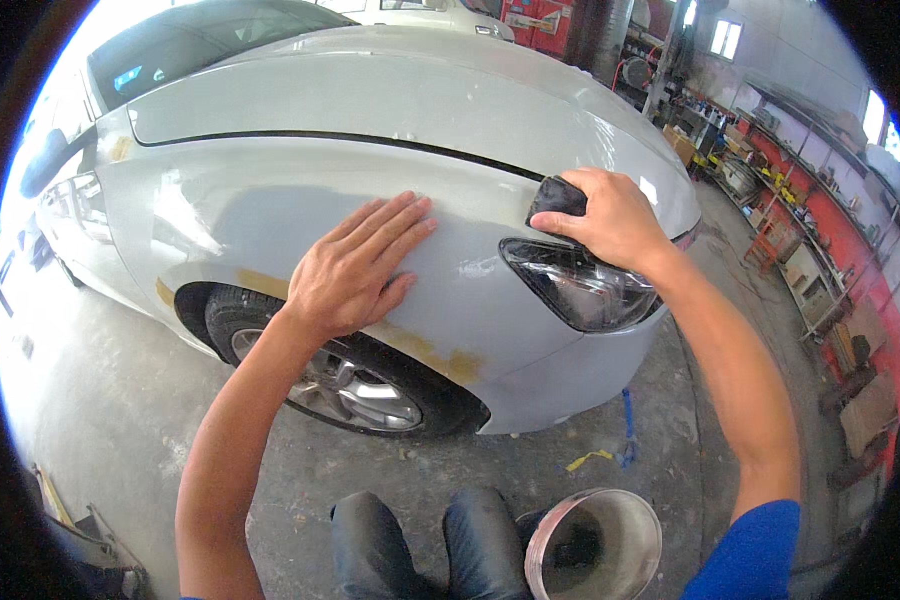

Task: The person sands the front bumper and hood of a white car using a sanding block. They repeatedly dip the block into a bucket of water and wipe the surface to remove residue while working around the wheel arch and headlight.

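My left hand lies flat on the car's front fender, fingers stretched out above the wheel arch. In my right hand is a dark sanding block, pressed to the fender just above the headlight and beside the hood gap. The fender is light silver-grey with a dull darker grey patch and tan filler patches along the arch. Below my left hand shows the front wheel, partly covered by my forearm. The block's face against the panel is hidden.
A bucket with some liquid stands by my knees on the concrete floor. Blue and yellow strips lie near the bumper. Cluttered shelves line the right wall. Another pale vehicle is behind the car.
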The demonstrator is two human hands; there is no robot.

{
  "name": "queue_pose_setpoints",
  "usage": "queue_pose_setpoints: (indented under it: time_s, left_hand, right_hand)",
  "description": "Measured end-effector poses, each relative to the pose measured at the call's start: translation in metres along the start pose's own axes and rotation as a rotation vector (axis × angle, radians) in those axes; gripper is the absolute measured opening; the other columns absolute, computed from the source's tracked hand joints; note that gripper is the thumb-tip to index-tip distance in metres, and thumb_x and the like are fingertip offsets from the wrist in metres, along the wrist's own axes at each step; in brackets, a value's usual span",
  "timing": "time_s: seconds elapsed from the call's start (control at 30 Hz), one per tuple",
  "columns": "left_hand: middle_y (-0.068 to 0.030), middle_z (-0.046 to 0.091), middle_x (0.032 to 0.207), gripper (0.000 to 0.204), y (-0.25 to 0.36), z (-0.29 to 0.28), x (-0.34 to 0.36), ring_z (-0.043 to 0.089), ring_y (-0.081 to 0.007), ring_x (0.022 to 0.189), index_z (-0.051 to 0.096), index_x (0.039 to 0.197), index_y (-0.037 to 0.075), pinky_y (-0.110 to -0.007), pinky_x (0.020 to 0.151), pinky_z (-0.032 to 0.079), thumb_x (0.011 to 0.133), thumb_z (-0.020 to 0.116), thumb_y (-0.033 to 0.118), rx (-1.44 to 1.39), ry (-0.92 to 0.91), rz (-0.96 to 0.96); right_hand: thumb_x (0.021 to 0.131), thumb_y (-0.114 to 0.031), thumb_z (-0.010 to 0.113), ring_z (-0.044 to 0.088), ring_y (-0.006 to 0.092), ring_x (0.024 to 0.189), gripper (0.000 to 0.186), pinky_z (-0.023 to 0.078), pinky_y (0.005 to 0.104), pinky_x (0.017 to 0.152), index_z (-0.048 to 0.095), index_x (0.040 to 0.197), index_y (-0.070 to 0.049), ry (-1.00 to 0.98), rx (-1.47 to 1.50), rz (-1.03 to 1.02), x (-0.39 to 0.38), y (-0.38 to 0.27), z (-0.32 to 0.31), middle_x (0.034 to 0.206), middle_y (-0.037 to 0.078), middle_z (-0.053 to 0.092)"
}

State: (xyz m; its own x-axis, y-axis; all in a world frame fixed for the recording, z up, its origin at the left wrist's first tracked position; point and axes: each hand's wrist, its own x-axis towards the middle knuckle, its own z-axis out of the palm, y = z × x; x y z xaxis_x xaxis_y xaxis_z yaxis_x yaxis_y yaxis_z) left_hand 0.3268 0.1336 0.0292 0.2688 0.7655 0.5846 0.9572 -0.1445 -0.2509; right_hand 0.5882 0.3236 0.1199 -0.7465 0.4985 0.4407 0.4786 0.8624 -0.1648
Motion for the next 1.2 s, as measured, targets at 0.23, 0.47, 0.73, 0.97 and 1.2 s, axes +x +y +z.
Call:
queue_pose_setpoints:
  time_s: [0.23,0.47,0.73,0.97,1.2]
  left_hand:
    - [-0.0059,0.042,0.164,0.067,-0.002,-0.001,-0.004,0.035,-0.0218,0.154,0.045,0.156,0.013,-0.042,0.129,0.029,0.094,0.065,0.028,0.031,-0.025,-0.048]
    - [-0.0107,0.044,0.163,0.075,-0.001,0.002,-0.002,0.040,-0.0282,0.152,0.048,0.154,0.010,-0.047,0.127,0.032,0.083,0.068,0.021,-0.007,-0.007,-0.020]
    - [-0.0068,0.047,0.161,0.072,-0.001,0.005,-0.001,0.040,-0.0225,0.152,0.051,0.153,0.014,-0.043,0.128,0.032,0.084,0.071,0.023,0.001,0.027,-0.036]
    - [-0.0066,0.052,0.158,0.069,-0.002,0.006,-0.001,0.045,-0.0227,0.149,0.055,0.151,0.014,-0.043,0.126,0.036,0.083,0.065,0.020,0.029,0.070,-0.022]
    - [-0.0085,0.053,0.157,0.063,-0.004,0.006,-0.004,0.047,-0.0252,0.148,0.056,0.150,0.013,-0.045,0.125,0.036,0.087,0.057,0.019,0.069,0.083,0.007]
  right_hand:
    - [0.076,-0.045,0.087,0.067,0.0356,0.086,0.049,0.051,0.0440,0.077,0.076,0.096,-0.002,0.028,-0.060,-0.120,0.012,-0.001,0.013,0.090,0.015,0.066]
    - [0.075,-0.039,0.088,0.066,0.0356,0.079,0.042,0.050,0.0429,0.073,0.075,0.090,-0.002,0.042,0.013,-0.192,0.023,-0.010,0.022,0.084,0.014,0.064]
    - [0.070,-0.043,0.088,0.068,0.0403,0.089,0.043,0.053,0.0474,0.078,0.076,0.090,-0.007,-0.032,-0.029,-0.294,0.040,-0.017,0.016,0.091,0.016,0.070]
    - [0.069,-0.040,0.089,0.071,0.0398,0.086,0.040,0.056,0.0459,0.079,0.079,0.091,-0.009,-0.067,-0.041,-0.341,0.051,-0.020,0.016,0.086,0.018,0.073]
    - [0.066,-0.028,0.092,0.064,0.0281,0.071,0.044,0.050,0.0378,0.070,0.070,0.088,0.003,-0.094,-0.062,-0.309,0.044,-0.010,0.008,0.075,0.015,0.065]
